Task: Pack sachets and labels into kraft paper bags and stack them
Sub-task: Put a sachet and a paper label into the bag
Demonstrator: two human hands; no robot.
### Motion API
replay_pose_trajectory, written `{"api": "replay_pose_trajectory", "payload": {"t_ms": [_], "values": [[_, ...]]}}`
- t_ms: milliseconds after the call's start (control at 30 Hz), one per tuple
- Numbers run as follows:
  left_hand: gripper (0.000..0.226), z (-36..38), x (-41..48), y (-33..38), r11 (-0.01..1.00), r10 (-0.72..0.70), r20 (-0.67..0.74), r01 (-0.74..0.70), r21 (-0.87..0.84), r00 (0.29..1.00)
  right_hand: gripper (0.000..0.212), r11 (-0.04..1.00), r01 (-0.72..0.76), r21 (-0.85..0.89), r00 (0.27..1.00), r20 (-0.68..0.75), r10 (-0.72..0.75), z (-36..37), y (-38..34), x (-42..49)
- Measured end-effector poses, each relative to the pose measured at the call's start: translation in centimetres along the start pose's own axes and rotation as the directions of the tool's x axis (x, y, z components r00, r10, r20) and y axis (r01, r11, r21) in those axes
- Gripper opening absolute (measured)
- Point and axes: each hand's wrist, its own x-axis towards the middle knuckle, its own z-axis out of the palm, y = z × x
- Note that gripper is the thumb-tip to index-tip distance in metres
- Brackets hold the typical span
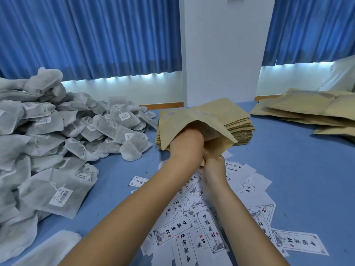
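Centre frame: open tan kraft paper bag (194,117) held just above stack of flat kraft bags (243,129). Left hand (187,144) is pushed into the bag mouth up to the knuckles; its fingers are hidden inside, so their state cannot be told. Right hand (213,167), just below, pinches the bag's lower lip with curled fingers. Heap of grey mesh sachets (57,131) with barcode tags fills the left of the frame. White printed paper labels (208,229) lie scattered at lower centre on the blue table surface (292,169). More kraft bags (307,108) lie at upper right.
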Motion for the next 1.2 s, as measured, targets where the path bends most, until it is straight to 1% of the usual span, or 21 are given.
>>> {"api": "replay_pose_trajectory", "payload": {"t_ms": [33,67,100,133,167,200,233,267,300,367,467,567,667,700,767,833,867,933,1100,1167,1200], "values": [[0.02,0.1,-2.0,-0.4,0.988,0.118,-0.198,-0.136,-0.077,0.973,0.012,1.0,-0.01,0.0,1.0,-0.002,0.01,-0.2,0.1,0.1],[0.017,0.2,-3.6,-1.0,0.946,0.225,-0.352,-0.29,-0.143,0.909,0.012,1.0,-0.016,-0.018,1.0,-0.01,0.016,-0.4,0.0,0.1],[0.018,0.5,-5.0,-1.6,0.913,0.276,-0.428,-0.374,-0.162,0.861,0.013,0.999,-0.02,-0.03,1.0,-0.025,0.019,-0.5,-0.1,0.2],[0.021,1.1,-5.9,-2.2,0.92,0.286,-0.362,-0.36,-0.156,0.888,0.013,0.999,-0.021,-0.035,0.999,-0.041,0.02,-0.5,-0.2,0.2],[0.023,2.0,-6.4,-2.6,0.958,0.235,-0.184,-0.259,-0.119,0.954,0.015,0.999,-0.022,-0.03,0.999,-0.048,0.021,-0.4,-0.3,0.4],[0.026,3.3,-6.5,-2.9,0.993,0.119,0.018,-0.119,-0.03,0.993,0.018,0.999,-0.027,-0.029,0.998,-0.052,0.026,-0.3,-0.3,0.4],[0.034,4.7,-6.4,-3.3,0.999,-0.022,0.173,0.014,0.046,0.985,0.021,0.999,-0.033,-0.025,0.998,-0.052,0.031,-0.2,-0.4,0.4],[0.043,5.6,-6.3,-3.6,0.992,-0.117,0.273,0.098,0.081,0.955,0.021,0.999,-0.039,-0.026,0.998,-0.055,0.038,-0.1,-0.4,0.3],[0.049,6.2,-6.1,-3.7,0.988,-0.154,0.312,0.138,0.073,0.938,0.022,0.998,-0.044,-0.034,0.998,-0.054,0.042,-0.1,-0.4,0.3],[0.043,7.1,-5.7,-3.8,0.99,-0.14,0.249,0.132,0.048,0.958,0.022,0.998,-0.043,-0.054,0.998,-0.058,0.039,-0.1,-0.5,0.2],[0.027,7.6,-5.9,-3.7,0.992,-0.074,0.152,0.058,0.11,0.986,0.023,0.998,-0.038,-0.056,0.998,-0.06,0.034,-0.3,-0.5,0.2],[0.017,7.3,-6.4,-3.2,0.985,-0.015,0.16,-0.014,0.175,0.987,0.022,0.998,-0.03,-0.047,0.998,-0.052,0.027,-0.3,-0.6,0.2],[0.022,5.5,-7.3,-3.5,0.982,-0.007,0.121,-0.017,0.191,0.993,0.018,0.998,-0.021,-0.053,0.998,-0.058,0.018,-0.5,-0.7,0.3],[0.027,4.5,-7.8,-3.4,0.983,-0.014,0.068,0.001,0.185,0.998,0.017,0.998,-0.029,-0.061,0.998,-0.066,0.025,-0.6,-0.6,0.4],[0.047,2.2,-8.8,-2.4,0.987,0.034,-0.135,-0.012,0.157,0.99,0.016,0.995,-0.052,-0.088,0.995,-0.087,0.044,-0.8,-0.5,0.7],[0.062,0.0,-9.5,-1.1,0.992,0.119,-0.367,-0.097,0.077,0.922,0.018,0.996,-0.061,-0.069,0.996,-0.069,0.056,-0.9,-0.3,0.9],[0.057,-0.4,-9.4,-0.6,0.989,0.146,-0.444,-0.121,0.085,0.884,0.021,0.997,-0.064,-0.048,0.997,-0.036,0.063,-0.8,-0.2,0.8],[0.037,-0.3,-8.1,0.1,0.982,0.19,-0.492,-0.166,0.092,0.85,0.027,0.997,-0.057,-0.052,0.998,0.007,0.058,-0.7,-0.2,0.4],[0.035,0.2,-3.2,0.9,0.987,0.138,-0.373,-0.095,0.131,0.917,0.032,0.989,-0.048,-0.143,0.998,-0.045,0.042,-0.4,0.1,0.3],[0.022,0.8,-1.7,0.8,0.993,0.083,-0.298,-0.054,0.106,0.951,0.03,0.977,-0.021,-0.213,0.999,-0.031,0.014,-0.2,0.4,0.2],[0.014,1.3,-1.0,0.6,0.993,0.046,-0.219,-0.02,0.118,0.975,0.029,0.973,-0.005,-0.229,1.0,-0.023,-0.001,-0.1,0.5,0.2]]}}
